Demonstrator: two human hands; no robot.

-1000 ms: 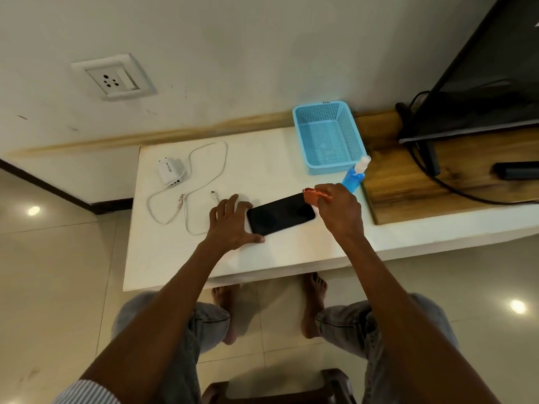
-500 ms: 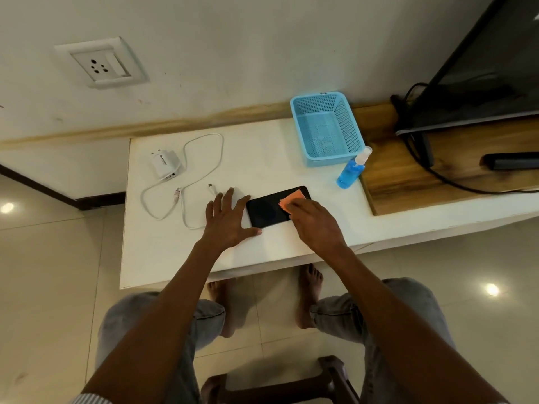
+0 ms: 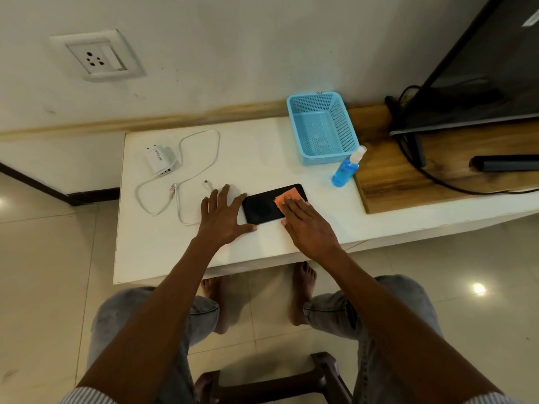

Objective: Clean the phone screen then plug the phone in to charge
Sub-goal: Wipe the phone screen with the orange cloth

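Both bare forearms stretched forward from striped cuffs. Left hand (image 3: 224, 220) flat, fingers spread and straight, thumb out to the right, touching the near left end of the flat black rectangular phone (image 3: 264, 208). Right hand (image 3: 306, 225) palm-down, fingers straight together, pressing the small orange cleaning cloth (image 3: 287, 196) onto the screen.

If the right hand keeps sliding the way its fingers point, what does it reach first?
Probably nothing close: the right hand points up-left across the phone, toward bare table. The blue basket looks off to the right.
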